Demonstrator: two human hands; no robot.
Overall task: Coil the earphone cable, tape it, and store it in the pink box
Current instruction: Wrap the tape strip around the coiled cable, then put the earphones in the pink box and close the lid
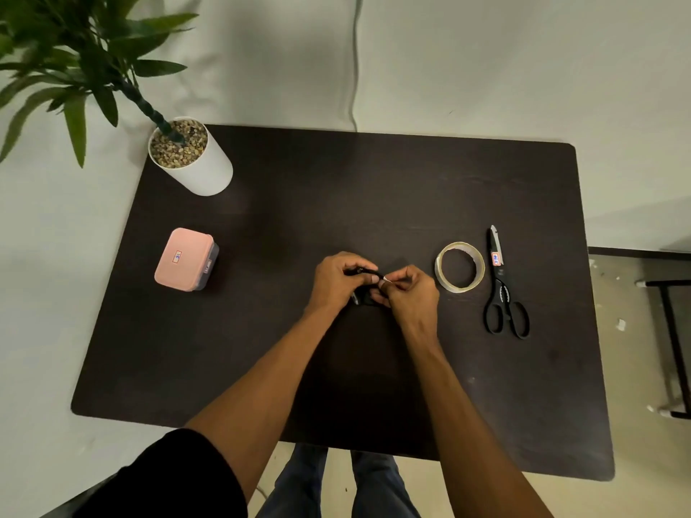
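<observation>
Two hands over dark wooden table (374, 203): left hand (338, 280) grips one coiled black earphone cable (368, 271), right hand (409, 293) pinches it. One closed pink plastic box (184, 259) well left; one clear tape roll (460, 267), one black-handled scissors (503, 289) right.

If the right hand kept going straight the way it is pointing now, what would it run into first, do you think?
The right hand points toward the left hand, so it would most likely meet the coiled earphone cable held between them, then the left hand's fingers. They are already almost touching, though exact depth is unclear.
</observation>
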